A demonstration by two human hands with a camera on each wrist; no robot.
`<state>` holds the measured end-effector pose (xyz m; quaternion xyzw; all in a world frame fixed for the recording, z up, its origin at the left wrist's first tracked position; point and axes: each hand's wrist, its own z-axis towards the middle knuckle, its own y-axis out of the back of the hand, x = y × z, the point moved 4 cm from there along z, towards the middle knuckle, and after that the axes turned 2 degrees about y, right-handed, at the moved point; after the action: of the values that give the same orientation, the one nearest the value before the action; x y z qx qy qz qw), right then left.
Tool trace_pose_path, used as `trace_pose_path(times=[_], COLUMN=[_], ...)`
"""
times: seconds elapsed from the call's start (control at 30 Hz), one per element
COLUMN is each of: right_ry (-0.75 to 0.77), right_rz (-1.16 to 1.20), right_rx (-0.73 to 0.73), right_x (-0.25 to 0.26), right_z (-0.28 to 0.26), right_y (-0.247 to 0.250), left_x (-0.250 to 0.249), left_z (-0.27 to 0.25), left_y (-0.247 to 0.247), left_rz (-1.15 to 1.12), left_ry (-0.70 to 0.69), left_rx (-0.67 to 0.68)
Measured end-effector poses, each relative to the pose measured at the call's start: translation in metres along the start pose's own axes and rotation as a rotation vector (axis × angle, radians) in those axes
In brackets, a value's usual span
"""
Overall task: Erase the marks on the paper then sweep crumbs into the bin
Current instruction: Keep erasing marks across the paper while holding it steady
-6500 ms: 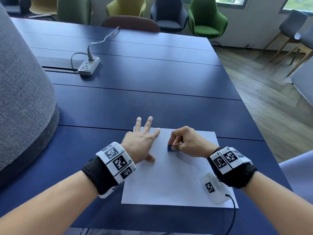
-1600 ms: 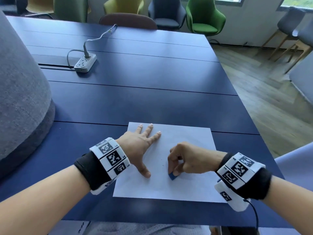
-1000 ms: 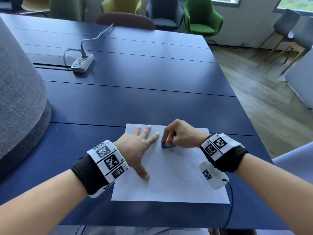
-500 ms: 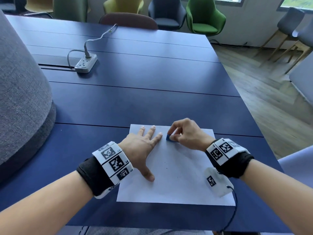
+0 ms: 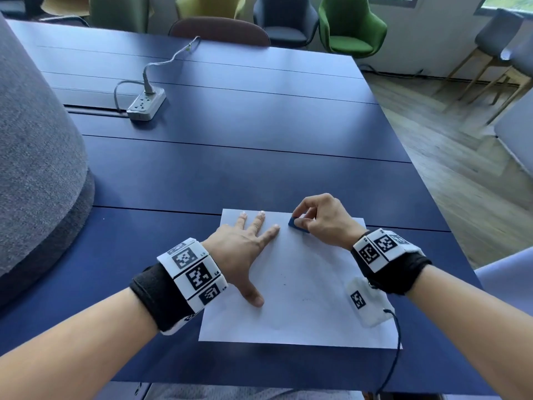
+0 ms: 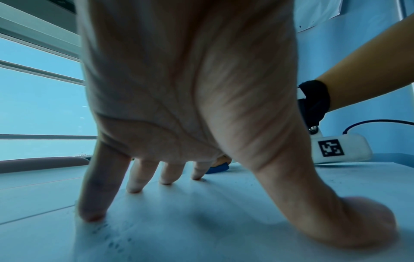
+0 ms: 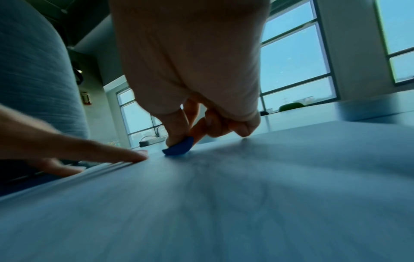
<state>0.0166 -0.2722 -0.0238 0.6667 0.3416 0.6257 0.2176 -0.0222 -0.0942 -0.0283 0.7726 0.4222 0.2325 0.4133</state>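
I've got the eraser [image 5: 297, 223] pinched between thumb and fingertips of my right hand [image 5: 323, 220], its edge down on the paper [image 5: 302, 313] near the far edge. My left hand [image 5: 245, 252] lies flat, fingers spread and straight, pinning the sheet on its left side and holding nothing. The paper sits square on the table [image 5: 230, 157] in front of me. Faint grey smudges and a few specks show mid-sheet, so I judge the erasing isn't finished. Short strokes now, firm but not hard, rubbing away from the pinning hand so the sheet can't buckle. Keep the crumbs on the paper, don't flick them off. No bin in sight from any view.
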Motion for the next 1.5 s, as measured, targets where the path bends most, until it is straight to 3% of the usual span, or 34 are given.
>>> trace_pose_path(times=[0.13,0.3,0.47,0.6,0.73,0.9,1.07,1.2,1.27,1.37,1.5], right_ry=[0.032,-0.005,0.027,0.016,0.059,0.029,0.034,0.017,0.024,0.057,0.102], right_rz=[-0.013,-0.009,-0.08,-0.032,-0.089,-0.025,-0.081,-0.027,-0.013,-0.052,-0.02], right_rx=[0.217,0.086,0.303,0.131,0.339,0.154,0.352,0.154,0.182,0.353,0.202], right_x=[0.008,0.001,0.007,0.004,0.008,0.006,0.009,0.007,0.006,0.012,0.016], right_z=[-0.017,-0.007,-0.015,-0.008,-0.024,-0.011,-0.03,-0.019,-0.027,-0.035,-0.016], right_y=[-0.014,0.004,-0.006,0.003,-0.01,0.0,-0.012,-0.007,-0.012,-0.019,-0.013], left_x=[0.0,0.0,-0.001,-0.002,-0.004,-0.004,-0.004,-0.004,-0.004,-0.005,-0.006], left_z=[0.001,0.001,0.0,0.0,0.001,0.001,0.001,0.001,0.001,0.0,0.0], left_y=[-0.001,0.0,0.0,0.0,0.002,0.002,0.002,0.002,0.002,0.003,0.002], left_rz=[-0.005,-0.008,-0.014,-0.015,-0.018,-0.011,-0.019,-0.029,-0.029,-0.018,-0.015], left_ry=[0.002,0.0,-0.012,-0.014,-0.011,-0.007,-0.006,-0.006,-0.005,0.005,0.009], left_rx=[0.0,0.003,-0.004,0.002,0.022,0.017,0.023,0.019,0.017,0.016,0.01])
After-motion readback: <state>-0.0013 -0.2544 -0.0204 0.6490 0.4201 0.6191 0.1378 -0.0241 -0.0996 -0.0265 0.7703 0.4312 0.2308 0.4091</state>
